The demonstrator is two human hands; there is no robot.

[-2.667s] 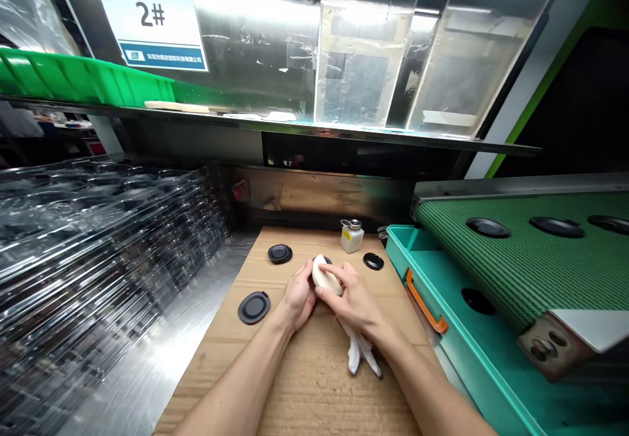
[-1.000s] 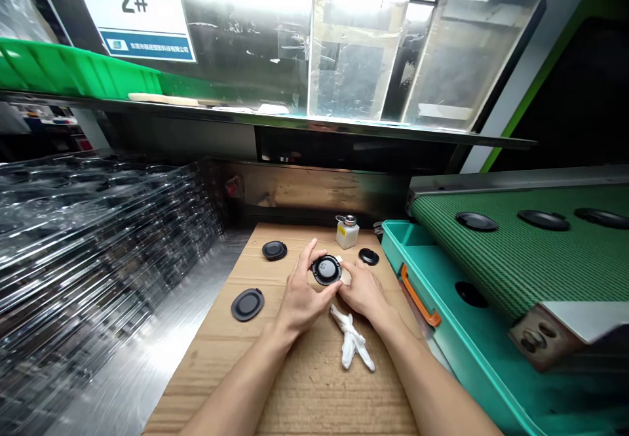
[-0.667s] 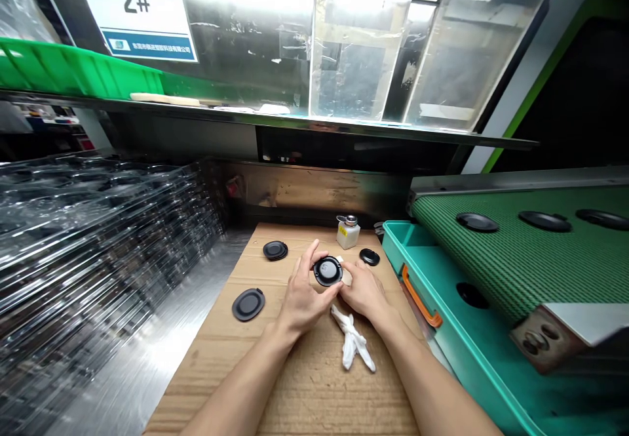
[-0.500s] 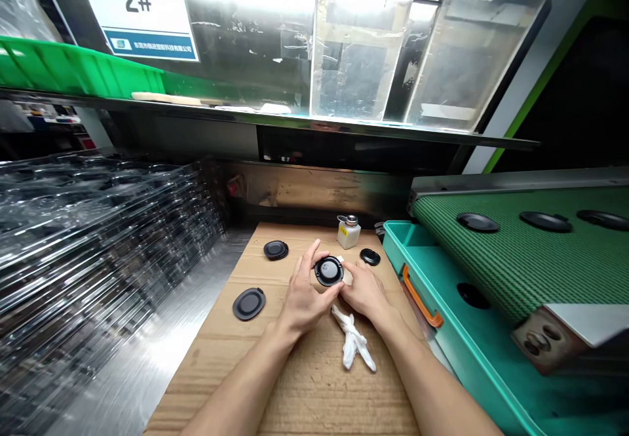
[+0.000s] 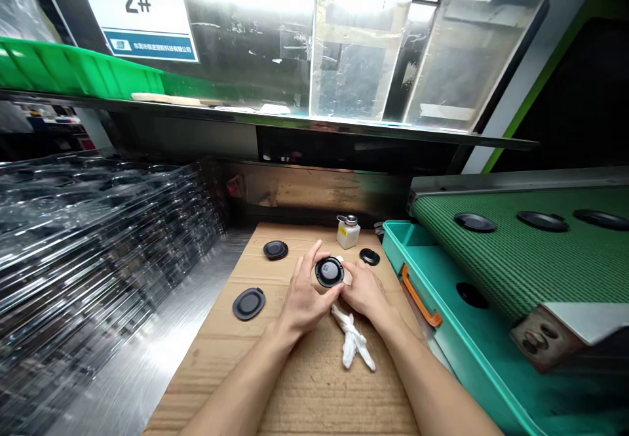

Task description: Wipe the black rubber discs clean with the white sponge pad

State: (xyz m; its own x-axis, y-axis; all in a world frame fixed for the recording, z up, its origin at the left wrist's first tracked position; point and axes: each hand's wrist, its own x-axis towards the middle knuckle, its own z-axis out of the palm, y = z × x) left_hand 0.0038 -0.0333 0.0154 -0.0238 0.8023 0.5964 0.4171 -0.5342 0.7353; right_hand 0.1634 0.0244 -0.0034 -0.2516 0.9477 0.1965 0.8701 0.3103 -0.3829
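Observation:
A round black part (image 5: 329, 271) with a raised centre is held up over the cardboard (image 5: 295, 396). My left hand (image 5: 305, 292) grips its left and lower edge between thumb and fingers. On the right edge, my right hand (image 5: 362, 286) pinches it, with a bit of white material by the fingers. A crumpled white cloth (image 5: 354, 341) lies below the hands. Other black parts rest on the cardboard: one at the left (image 5: 249, 303), some stacked farther back (image 5: 276, 250), and one at the right (image 5: 369, 256). Behind the hands stands a white bottle (image 5: 348, 233) with a metal cap.
Stacked clear trays (image 5: 98, 226) fill the left side. At right, a teal bin (image 5: 400, 239) with an orange handle (image 5: 421, 298) sits beside and under a green conveyor (image 5: 491, 259) carrying black parts (image 5: 476, 222). A metal shelf (image 5: 295, 118) crosses above, bearing a green tray (image 5: 73, 69).
The black parts on the conveyor have shifted slightly left. Both hands keep nearly the same pose, and the held part has barely moved.

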